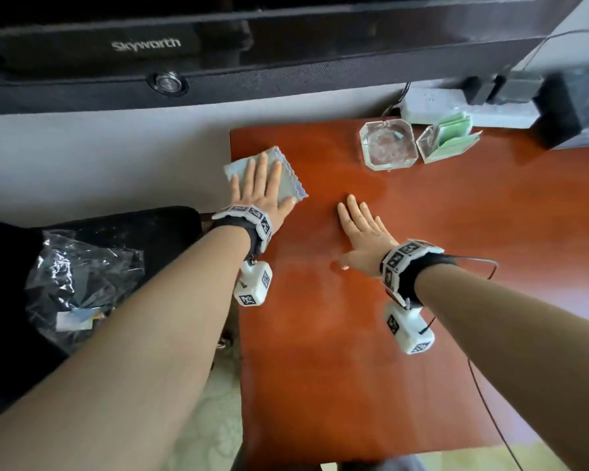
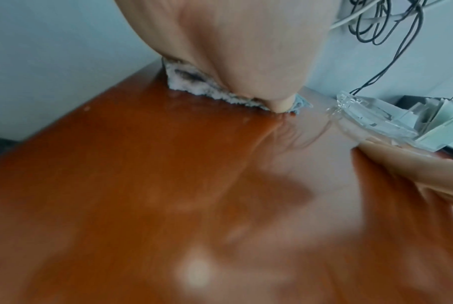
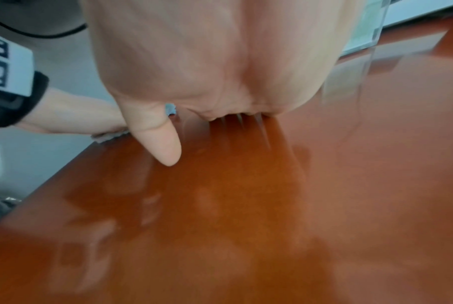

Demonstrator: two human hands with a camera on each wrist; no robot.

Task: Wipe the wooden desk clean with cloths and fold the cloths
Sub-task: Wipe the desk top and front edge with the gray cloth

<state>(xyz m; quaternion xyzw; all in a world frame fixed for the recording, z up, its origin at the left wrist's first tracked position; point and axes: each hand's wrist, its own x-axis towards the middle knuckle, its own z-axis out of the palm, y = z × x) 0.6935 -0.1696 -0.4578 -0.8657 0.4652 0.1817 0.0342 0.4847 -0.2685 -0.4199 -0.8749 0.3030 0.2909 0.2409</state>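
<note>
1. Head view: we are pressing our left hand (image 1: pixel 258 190), fingers straight, flat on the pale blue cloth (image 1: pixel 288 185) at the surface's (image 1: pixel 354 334) far left corner.
2. We are resting our right hand (image 1: pixel 363 232) flat and released on bare wood (holding nothing).
3. A glass ashtray (image 1: pixel 387 144) is sitting further back.

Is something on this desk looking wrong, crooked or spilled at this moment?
Nothing is spilled or broken. One small oddity: the pale blue-grey cloth under the flat left hand lies askew at the red-brown wooden desk corner, one corner hanging past the left edge. The square glass ashtray sits upright.
</note>
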